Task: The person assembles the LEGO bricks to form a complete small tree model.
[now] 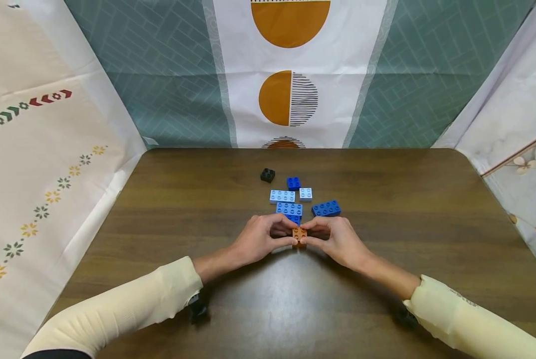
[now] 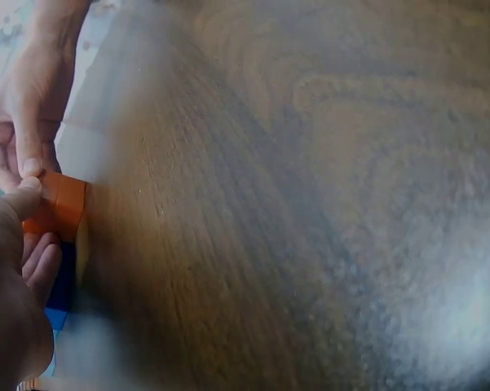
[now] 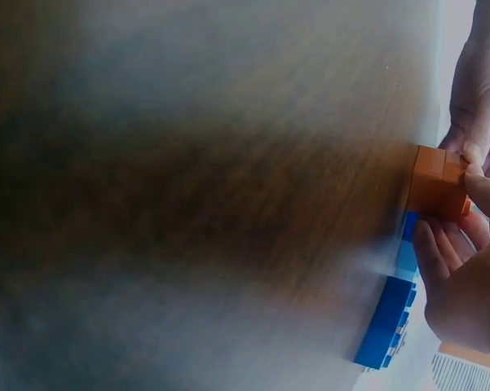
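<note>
Two orange toy bricks [image 1: 299,235] are stacked one on the other, the seam between them showing in both wrist views. My left hand [image 1: 260,238] pinches the stack from the left, thumb at the near side and fingers at the far side. From the right, my right hand [image 1: 339,242] pinches it the same way. Just beyond the fingers lies a blue brick [image 1: 293,219], partly hidden by the left hand and a lighter blue brick [image 1: 289,208]. A dark blue long brick [image 1: 326,208] sits beyond the right hand.
Farther back on the brown table [image 1: 196,184] lie a pale blue long brick [image 1: 282,196], a pale small brick [image 1: 305,194], a dark blue small brick [image 1: 293,183] and a black small brick [image 1: 268,175]. A patterned curtain [image 1: 173,99] hangs behind the table's far edge.
</note>
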Motion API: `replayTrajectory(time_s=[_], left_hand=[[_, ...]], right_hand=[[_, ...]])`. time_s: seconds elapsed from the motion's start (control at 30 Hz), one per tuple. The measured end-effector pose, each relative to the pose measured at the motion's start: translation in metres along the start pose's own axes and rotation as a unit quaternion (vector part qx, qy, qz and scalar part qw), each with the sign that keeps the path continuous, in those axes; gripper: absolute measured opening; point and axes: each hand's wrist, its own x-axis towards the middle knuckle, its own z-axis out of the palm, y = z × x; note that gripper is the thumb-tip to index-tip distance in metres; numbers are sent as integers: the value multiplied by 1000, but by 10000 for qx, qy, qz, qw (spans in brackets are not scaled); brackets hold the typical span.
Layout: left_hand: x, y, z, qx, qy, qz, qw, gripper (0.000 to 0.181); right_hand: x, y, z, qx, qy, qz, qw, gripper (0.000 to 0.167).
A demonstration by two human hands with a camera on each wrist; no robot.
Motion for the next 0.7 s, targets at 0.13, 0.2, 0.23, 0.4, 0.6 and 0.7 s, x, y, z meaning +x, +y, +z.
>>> replayTrajectory(time_s=[0.13,0.2,0.23,0.4,0.6,0.7], left_hand=[[-1,1,2,-90,-28,-36,9999,28],[-1,2,1,-48,-56,-43,10000,29],[-1,2,0,-12,-62,-16,10000,28],[4,5,-14,87,209,239,9995,25],[22,-2,-42,262,1011,401,9937,28],[35,-13,-54,556,1349,325,9888,36]], right_hand=[[-2,2,1,13,41,-49,10000,24],[-3,2,1,35,41,-78,10000,24],[-3,2,1,50,42,-87,9999,23],[-1,2,1,106,83,-135,9998,23],[0,2,1,167,90,-162,9997,23],[-1,2,0,161,78,-131,9998,23]])
